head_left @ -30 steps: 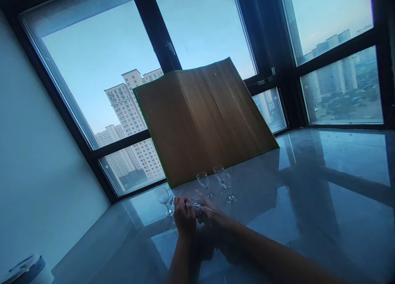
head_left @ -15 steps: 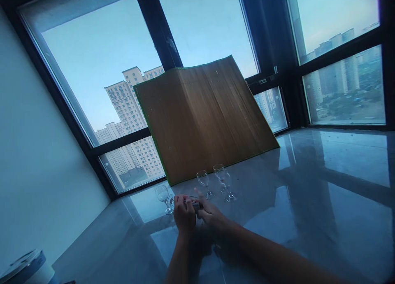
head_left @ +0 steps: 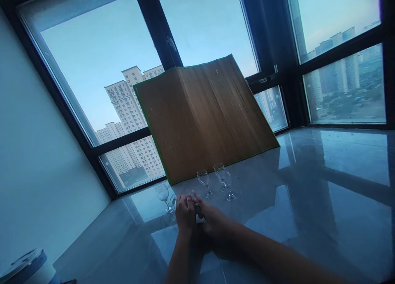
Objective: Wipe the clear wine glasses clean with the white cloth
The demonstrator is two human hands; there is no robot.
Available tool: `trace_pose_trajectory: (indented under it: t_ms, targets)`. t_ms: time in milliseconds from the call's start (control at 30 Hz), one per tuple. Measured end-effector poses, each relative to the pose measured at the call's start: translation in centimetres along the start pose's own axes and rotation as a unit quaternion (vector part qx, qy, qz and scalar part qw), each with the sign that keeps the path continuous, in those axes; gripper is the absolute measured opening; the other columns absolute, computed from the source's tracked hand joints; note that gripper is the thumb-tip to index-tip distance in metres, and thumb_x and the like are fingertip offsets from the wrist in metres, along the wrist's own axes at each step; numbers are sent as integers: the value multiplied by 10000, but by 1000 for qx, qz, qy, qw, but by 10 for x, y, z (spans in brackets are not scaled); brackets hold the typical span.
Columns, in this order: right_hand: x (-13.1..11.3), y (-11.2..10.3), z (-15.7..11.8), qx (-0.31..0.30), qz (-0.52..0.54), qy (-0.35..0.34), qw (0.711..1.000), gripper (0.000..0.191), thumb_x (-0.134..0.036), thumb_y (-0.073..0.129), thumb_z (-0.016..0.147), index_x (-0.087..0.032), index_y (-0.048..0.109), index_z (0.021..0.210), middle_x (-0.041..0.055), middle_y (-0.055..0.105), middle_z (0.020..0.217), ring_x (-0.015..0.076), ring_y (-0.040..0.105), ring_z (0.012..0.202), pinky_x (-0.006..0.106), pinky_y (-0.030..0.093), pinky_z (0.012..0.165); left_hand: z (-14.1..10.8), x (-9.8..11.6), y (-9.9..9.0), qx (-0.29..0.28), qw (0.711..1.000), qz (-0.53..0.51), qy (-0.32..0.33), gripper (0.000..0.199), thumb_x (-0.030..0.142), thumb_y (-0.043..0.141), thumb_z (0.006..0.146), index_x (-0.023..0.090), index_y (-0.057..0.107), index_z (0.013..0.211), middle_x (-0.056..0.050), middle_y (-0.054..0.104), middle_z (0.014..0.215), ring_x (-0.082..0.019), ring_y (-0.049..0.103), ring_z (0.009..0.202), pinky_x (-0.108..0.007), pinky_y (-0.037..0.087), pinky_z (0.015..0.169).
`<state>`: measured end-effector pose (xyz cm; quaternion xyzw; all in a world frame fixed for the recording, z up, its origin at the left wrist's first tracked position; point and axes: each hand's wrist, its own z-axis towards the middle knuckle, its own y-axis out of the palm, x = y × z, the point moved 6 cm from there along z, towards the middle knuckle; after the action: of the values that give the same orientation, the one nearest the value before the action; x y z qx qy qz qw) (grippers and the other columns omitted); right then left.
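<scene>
Close together above the tiled floor, my left hand and my right hand are both closed around a small stemmed glass. It lies on its side, and its round clear foot pokes out left of my left fingers. Between the palms a greyish patch shows; I cannot tell whether it is the bowl or a cloth. Just left of my hands stands a stemmed glass, upright. Beyond them are another glass and a pair that overlap, the nearer glass in front.
Behind the glasses a large brown wooden board leans against the window frame. A white bucket with a lid stands at the lower left, by a pale wall. Glossy tiles stretch to the right.
My right hand has turned and closed in slightly against my left, with its fingers now nearer the left fingertips. The standing glasses have not moved.
</scene>
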<state>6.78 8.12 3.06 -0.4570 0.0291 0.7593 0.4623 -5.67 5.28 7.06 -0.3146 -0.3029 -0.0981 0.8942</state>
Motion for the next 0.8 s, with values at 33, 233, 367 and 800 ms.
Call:
trace_pose_trajectory:
  t_ms: [33, 233, 367, 800]
  targets:
    - [0, -1, 0, 2, -14, 4, 1000, 1100, -112, 655, 748, -277, 39, 1644, 162, 531, 1488, 253, 665, 1053, 400, 564, 899, 0, 2, 0, -4, 1000, 5, -4, 356, 367, 380, 953, 227, 570, 687, -70, 596, 825, -210, 586, 763, -330, 408, 711]
    - [-1, -6, 1, 12, -41, 13, 999, 1003, -66, 582, 749, -258, 155, 1635, 158, 577, 1462, 313, 609, 1250, 465, 488, 1034, -2, 5, 4, -64, 997, 29, -21, 448, 447, 331, 960, 240, 592, 659, -92, 625, 783, -248, 608, 816, -354, 423, 759]
    - [4, -9, 4, 51, 0, 26, 998, 927, -68, 591, 737, -273, 291, 1589, 125, 657, 1369, 296, 652, 1188, 444, 500, 1015, -3, 5, 7, -65, 998, 26, -9, 455, 443, 307, 968, 236, 590, 679, -90, 635, 793, -238, 614, 803, -346, 423, 749]
    - [-11, -20, 11, 82, 193, 39, 977, 570, -216, 704, 781, -212, 532, 1324, 94, 728, 1146, 247, 700, 1007, 387, 547, 879, 3, -4, 8, -15, 998, -58, 2, 427, 456, 426, 908, 220, 628, 615, -64, 651, 664, -211, 579, 653, -318, 371, 633]
